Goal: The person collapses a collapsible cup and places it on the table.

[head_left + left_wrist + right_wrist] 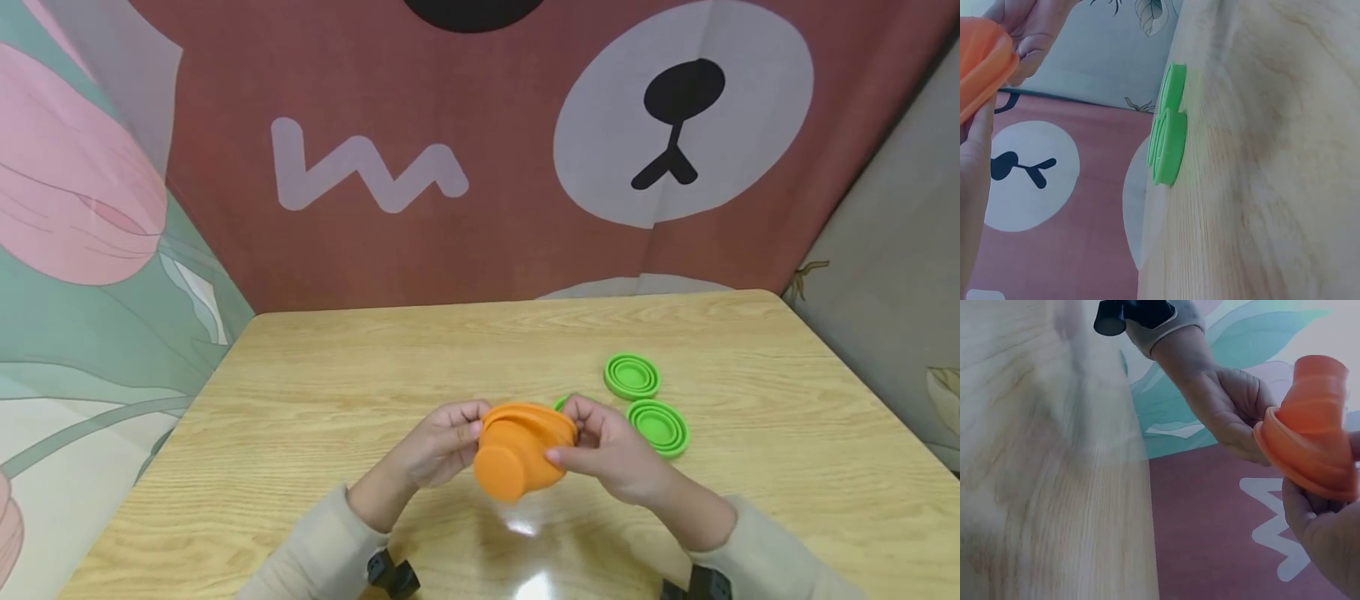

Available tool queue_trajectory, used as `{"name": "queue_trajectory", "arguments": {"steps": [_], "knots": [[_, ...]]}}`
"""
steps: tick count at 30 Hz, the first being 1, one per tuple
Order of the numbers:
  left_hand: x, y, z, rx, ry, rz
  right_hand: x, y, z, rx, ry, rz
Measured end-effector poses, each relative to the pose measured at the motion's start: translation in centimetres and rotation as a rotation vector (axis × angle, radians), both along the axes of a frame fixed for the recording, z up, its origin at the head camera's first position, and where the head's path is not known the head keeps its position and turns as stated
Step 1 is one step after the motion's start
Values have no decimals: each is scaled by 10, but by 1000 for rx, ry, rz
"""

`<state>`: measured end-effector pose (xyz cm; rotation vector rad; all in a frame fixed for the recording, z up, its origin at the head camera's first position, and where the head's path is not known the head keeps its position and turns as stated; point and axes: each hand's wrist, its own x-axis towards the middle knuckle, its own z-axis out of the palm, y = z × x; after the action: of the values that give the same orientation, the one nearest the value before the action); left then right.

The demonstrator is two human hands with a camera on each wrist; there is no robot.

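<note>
An orange collapsible silicone cup (517, 458) is held above the table between both hands. Its sides are partly unfolded and its rim is bent, with the round base turned toward the head camera. My left hand (444, 443) pinches the rim on the left side. On the opposite side, my right hand (621, 457) grips the rim between thumb and fingers. The right wrist view shows the same cup (1313, 419) stretched out, its stepped walls visible. Beyond the right hand lie two flattened green collapsible cups (632, 377); a further green edge (560, 403) is mostly hidden behind the orange cup.
The wooden table (360, 367) has a back edge against a brown cloth (510, 242) with a bear print. Patterned cloth (885, 250) hangs at the right, and floral cloth (82, 333) at the left. Black devices (393, 575) sit at both wrists.
</note>
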<state>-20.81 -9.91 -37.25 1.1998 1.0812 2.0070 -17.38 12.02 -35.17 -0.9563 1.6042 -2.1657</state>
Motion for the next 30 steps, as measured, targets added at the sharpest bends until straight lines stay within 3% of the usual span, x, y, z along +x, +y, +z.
{"name": "queue_trajectory", "arguments": {"steps": [6,9,12,16,19,23,26,30], "knots": [[1,1,-5,-8,-33,-4,2,-3,8,262,61,-268],[1,1,-6,-25,-42,-40,1,-5,9,344,61,-316],[1,0,-7,-43,-58,-77,-1,-5,10,368,52,-280],[-1,1,-7,-35,-61,-52,-6,-3,8,327,33,-206],[-2,2,-6,4,-54,-1,-9,0,6,222,-7,-135],[0,4,-3,69,-99,50,-13,5,1,9,-44,67],[0,6,-3,114,-149,74,-14,6,-1,-86,-28,193],[-1,8,-4,161,-179,67,-13,4,-2,-108,-3,196]]}}
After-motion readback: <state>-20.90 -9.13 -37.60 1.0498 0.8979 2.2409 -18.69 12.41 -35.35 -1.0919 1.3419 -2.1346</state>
